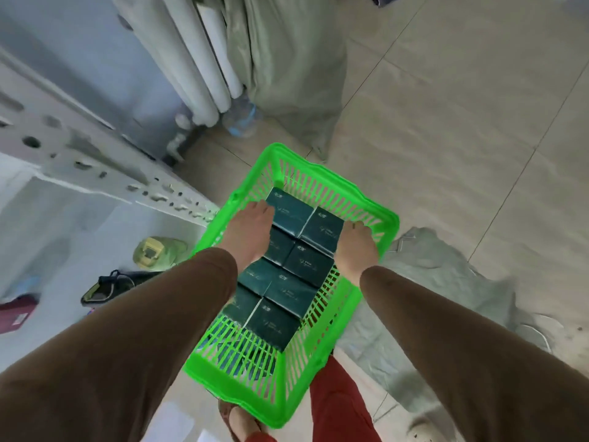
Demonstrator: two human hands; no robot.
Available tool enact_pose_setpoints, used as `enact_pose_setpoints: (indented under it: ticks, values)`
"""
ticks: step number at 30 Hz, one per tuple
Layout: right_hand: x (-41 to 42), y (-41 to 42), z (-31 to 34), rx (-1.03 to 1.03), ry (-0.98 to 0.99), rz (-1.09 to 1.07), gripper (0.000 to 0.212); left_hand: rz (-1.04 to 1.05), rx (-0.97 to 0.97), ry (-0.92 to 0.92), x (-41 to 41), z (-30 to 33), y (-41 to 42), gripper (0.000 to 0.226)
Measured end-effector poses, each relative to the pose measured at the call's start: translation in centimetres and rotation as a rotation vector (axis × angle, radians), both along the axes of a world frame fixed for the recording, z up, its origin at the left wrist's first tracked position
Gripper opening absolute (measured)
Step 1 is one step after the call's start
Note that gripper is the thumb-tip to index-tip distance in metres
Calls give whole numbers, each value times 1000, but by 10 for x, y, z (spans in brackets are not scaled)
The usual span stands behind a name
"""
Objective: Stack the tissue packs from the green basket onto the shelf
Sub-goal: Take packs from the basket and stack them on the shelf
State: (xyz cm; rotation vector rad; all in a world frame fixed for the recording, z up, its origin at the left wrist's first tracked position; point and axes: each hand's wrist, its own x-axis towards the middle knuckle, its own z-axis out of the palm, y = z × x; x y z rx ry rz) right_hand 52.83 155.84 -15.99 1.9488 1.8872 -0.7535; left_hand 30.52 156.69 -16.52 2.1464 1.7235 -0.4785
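A block of dark green tissue packs (288, 260) is being clasped from both sides inside the green basket (366, 205), left hand (250, 231) flat against one side, right hand (357, 247) against the other. The basket is being seen on tiled floor (462, 122) beside a white shelf upright (105, 167).

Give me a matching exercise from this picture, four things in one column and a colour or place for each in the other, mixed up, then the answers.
1. basket
2. tissue packs
3. sleeves
4. plastic bottle

A. brown
B. bright green
C. on the floor by the radiator
D. dark green, lying in the basket

Pairs: 1-B, 2-D, 3-A, 4-C
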Motion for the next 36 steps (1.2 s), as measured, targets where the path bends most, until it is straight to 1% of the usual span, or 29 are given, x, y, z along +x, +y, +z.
enact_pose_setpoints:
  ticks: [3,9,13,14,15,17,19,21,23,25,27,31,33,34,35,36]
  values:
    - [-2,13,-28,6,-68,75,36,-56,37,48,9,-30,26,62]
    - [-6,20,-60,30,-124,174,41,-171,64,111,22,-69,62,58]
    - [-6,22,-69,4,-147,265,54,-212,82,298,28,-79,65,58]
    - [-5,22,-70,-18,-155,273,51,-206,59,340,29,-78,63,57]
    - [-4,23,-69,-45,-168,277,45,-193,35,364,29,-77,60,51]
    - [-1,22,-64,-97,-177,265,34,-181,-3,391,28,-69,51,35]
    - [0,18,-54,-114,-119,238,34,-161,-38,395,23,-54,35,31]
    - [-1,12,-38,-150,-1,192,40,-97,-51,332,11,-35,8,33]
    - [-3,4,-16,-190,133,147,51,7,-49,251,-4,-14,-25,47]
    - [-8,-6,12,-179,246,152,61,167,-41,138,-23,12,-65,59]
    - [-17,-21,45,-141,340,185,67,324,11,22,-44,43,-110,60]
    - [-57,-69,121,-58,499,285,67,527,146,-59,-90,118,-205,55]
    - [-87,-107,164,-14,601,267,70,688,196,-172,-116,160,-258,52]
    - [-105,-129,186,10,661,239,68,767,215,-238,-130,182,-287,50]
    - [-122,-152,207,27,728,202,61,837,247,-305,-144,202,-317,47]
    - [-139,-176,227,24,798,164,50,897,291,-357,-158,221,-348,43]
